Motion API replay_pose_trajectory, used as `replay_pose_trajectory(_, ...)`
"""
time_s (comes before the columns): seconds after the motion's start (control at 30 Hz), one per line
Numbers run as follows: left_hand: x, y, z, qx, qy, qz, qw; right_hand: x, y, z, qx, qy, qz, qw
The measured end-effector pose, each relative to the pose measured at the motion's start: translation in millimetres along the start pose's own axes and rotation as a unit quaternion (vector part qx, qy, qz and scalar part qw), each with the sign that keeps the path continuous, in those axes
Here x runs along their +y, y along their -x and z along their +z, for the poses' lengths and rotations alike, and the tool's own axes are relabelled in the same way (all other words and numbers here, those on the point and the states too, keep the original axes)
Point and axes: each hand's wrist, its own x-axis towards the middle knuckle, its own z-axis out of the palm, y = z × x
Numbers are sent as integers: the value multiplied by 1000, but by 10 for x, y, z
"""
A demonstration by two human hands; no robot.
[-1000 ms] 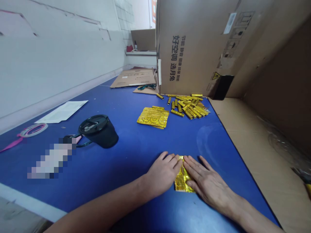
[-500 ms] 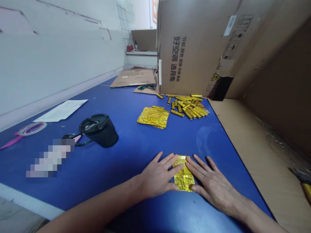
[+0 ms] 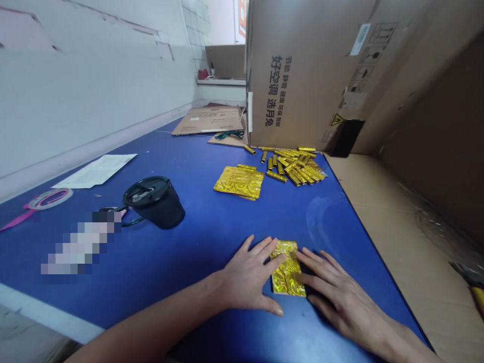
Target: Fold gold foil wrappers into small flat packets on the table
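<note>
A shiny gold foil sheet [image 3: 285, 277] lies flat on the blue table, with visible crease lines. My left hand [image 3: 251, 275] rests at its left edge, fingers spread, the fingertips on the foil and the thumb lower down on the tabletop. From the right, my right hand [image 3: 335, 290] touches the foil's right edge with its fingers apart. Farther off lies a stack of gold foil sheets [image 3: 239, 182]. To the right of that stack is a heap of small rolled gold foil tubes [image 3: 298, 166].
A black lidded mug [image 3: 155, 201] stands at the left. Beyond it are a white paper [image 3: 96, 171] and a roll of tape [image 3: 51, 199] with a pink strip. A big cardboard box [image 3: 310, 75] rises at the back right, with a flat cardboard piece [image 3: 209, 121] beside it.
My right hand has shifted slightly right and down, its fingers drawn back toward the foil's edge. My left thumb has moved off the foil's lower corner.
</note>
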Motion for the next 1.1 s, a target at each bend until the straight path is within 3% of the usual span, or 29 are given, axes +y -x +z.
replay_pose_trajectory(0.13,19,-5,-2,5,-8,-3,1000,1,-74,81,48,-2,-18,999)
replay_pose_trajectory(0.3,22,-8,-7,8,-8,-16,1000,-28,-135,89,87,-92,27,992)
replay_pose_trajectory(0.57,15,-23,10,16,2,-16,1000,-43,-233,43,60,-233,110,964)
replay_pose_trajectory(0.83,67,-60,14,31,30,-57,997,-74,-279,26,44,-238,161,957)
replay_pose_trajectory(1.1,91,-88,12,50,66,-85,993,-108,-278,19,21,-164,146,975)
